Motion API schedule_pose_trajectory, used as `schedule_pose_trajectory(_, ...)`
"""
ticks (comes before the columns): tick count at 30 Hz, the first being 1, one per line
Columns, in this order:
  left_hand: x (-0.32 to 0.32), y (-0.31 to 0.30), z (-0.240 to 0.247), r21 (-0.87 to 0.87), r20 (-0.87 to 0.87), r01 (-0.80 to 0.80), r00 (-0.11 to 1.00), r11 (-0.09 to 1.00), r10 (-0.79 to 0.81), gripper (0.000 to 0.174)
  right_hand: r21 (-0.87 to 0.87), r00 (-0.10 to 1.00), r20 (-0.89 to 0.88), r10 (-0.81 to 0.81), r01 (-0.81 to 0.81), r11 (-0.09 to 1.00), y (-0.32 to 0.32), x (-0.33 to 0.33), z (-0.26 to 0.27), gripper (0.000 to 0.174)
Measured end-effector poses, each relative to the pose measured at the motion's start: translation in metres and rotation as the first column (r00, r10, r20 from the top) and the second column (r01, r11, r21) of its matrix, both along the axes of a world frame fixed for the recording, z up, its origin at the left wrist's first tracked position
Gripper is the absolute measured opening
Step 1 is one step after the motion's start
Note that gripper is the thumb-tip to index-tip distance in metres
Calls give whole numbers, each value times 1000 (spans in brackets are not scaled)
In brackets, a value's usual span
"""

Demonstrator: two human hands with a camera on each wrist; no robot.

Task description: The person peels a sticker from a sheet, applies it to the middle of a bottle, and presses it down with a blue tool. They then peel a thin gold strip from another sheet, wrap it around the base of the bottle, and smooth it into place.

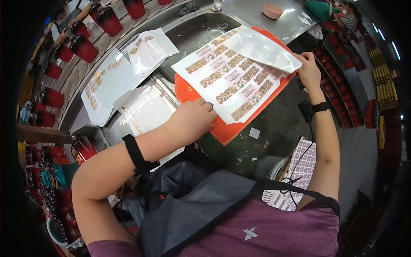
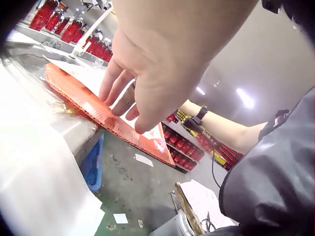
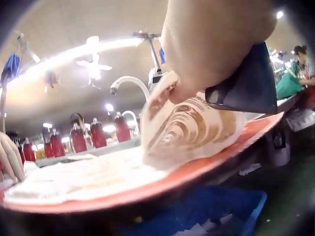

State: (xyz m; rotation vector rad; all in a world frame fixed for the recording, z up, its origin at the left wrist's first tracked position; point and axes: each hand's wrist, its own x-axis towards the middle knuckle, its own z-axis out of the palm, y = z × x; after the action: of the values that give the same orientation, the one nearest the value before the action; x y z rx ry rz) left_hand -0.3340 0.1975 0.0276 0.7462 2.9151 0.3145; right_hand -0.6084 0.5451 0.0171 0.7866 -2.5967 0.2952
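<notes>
Label Sheet on Orange Board: Hand Positions and Alignment

The white paper sheet printed with rows of brown and gold labels (image 1: 233,81) lies on the flat orange-red corrugated board (image 1: 185,91), in front of the person at the near edge of the stainless steel sink (image 1: 188,36). The long axis of the board runs diagonally, from near left to far right. The label rows follow the same diagonal.

Left hand (image 1: 192,120): at the near-left edge of the board. Fingers are open and lightly bent; fingertips touch the edge area.

Right hand (image 1: 309,70): at the far-right side. Fingers and thumb pinch the sheet's right corner. The far-right part of the sheet is raised and folded back, with its plain underside up in the head view. In the right wrist view, the raised part curves upward above the board.

Adjacent items: two white sheets with partly filled brown label rows (image 1: 109,85) (image 1: 152,49) lie left of the sink. Dark-topped red jars (image 1: 83,48) stand in a line at far left. A round pink plastic bowl (image 1: 272,11) rests on the metal counter (image 1: 248,9) at the far side.
</notes>
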Motion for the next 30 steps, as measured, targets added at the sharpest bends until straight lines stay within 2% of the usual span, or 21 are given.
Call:
schedule_pose_trajectory(1,0,-4,5,49,23,-36,999,998,35,21,-160,1000,-24,-12,8,987,3,-17,-6,28)
schedule_pose_trajectory(2,0,-10,9,50,22,-42,999,998,41,21,-155,946,220,-237,274,949,19,-47,-18,29)
schedule_pose_trajectory(4,-6,-24,14,83,-12,-138,990,987,140,24,-568,925,377,-35,261,780,27,-80,-35,26)
schedule_pose_trajectory(6,-15,-39,14,98,-8,-182,983,978,183,25,-554,670,741,43,573,604,33,-83,-17,29)
schedule_pose_trajectory(7,-20,-48,15,100,-8,-242,970,965,244,24,-533,611,791,30,664,524,41,-98,-29,27)
schedule_pose_trajectory(10,-34,-71,10,124,7,-367,929,922,369,28,-586,623,776,94,659,471,51,-105,-49,27)
schedule_pose_trajectory(11,-40,-77,6,131,25,-438,898,889,439,29,-312,591,780,-208,654,689,66,-143,-70,39)
schedule_pose_trajectory(12,-42,-83,2,143,36,-495,868,857,495,31,-146,775,500,-386,515,845,57,-147,-65,48)
schedule_pose_trajectory(14,-50,-93,-6,108,114,-550,835,828,539,39,-114,772,457,-441,543,832,51,-139,-62,62)
schedule_pose_trajectory(15,-51,-97,-18,110,60,-556,831,824,553,42,-130,848,142,-510,527,840,34,-120,-58,85)
schedule_pose_trajectory(16,-51,-99,-25,111,7,-560,827,821,562,45,-63,837,167,-521,536,842,25,-111,-43,95)
schedule_pose_trajectory(18,-55,-100,-27,125,29,-580,813,805,582,49,146,902,45,-428,418,897,-23,-61,8,86)
schedule_pose_trajectory(19,-59,-96,-28,137,49,-589,807,797,588,53,269,921,-25,-389,381,884,-22,-67,8,77)
schedule_pose_trajectory(20,-64,-95,-26,148,41,-576,816,804,576,53,270,970,-112,-218,241,932,-13,-74,3,56)
schedule_pose_trajectory(22,-72,-97,-20,130,286,-651,747,748,601,55,322,984,66,-165,136,937,-5,-99,6,30)
schedule_pose_trajectory(23,-69,-98,-27,236,225,-661,751,713,621,57,322,983,55,-175,149,935,-2,-112,8,30)
schedule_pose_trajectory(24,-70,-101,-28,244,219,-651,759,719,613,57,250,955,173,-241,194,949,2,-126,8,29)
schedule_pose_trajectory(25,-73,-103,-27,318,284,-696,718,644,636,58,177,911,297,-285,241,954,3,-140,5,34)
schedule_pose_trajectory(26,-75,-103,-26,387,352,-732,679,560,644,59,177,911,289,-293,250,952,5,-150,3,34)
schedule_pose_trajectory(28,-75,-100,-23,433,357,-727,681,533,639,58,69,811,465,-356,367,928,6,-158,3,48)
schedule_pose_trajectory(30,-75,-104,-35,558,351,-692,697,458,625,55,65,852,382,-357,360,931,1,-155,0,55)
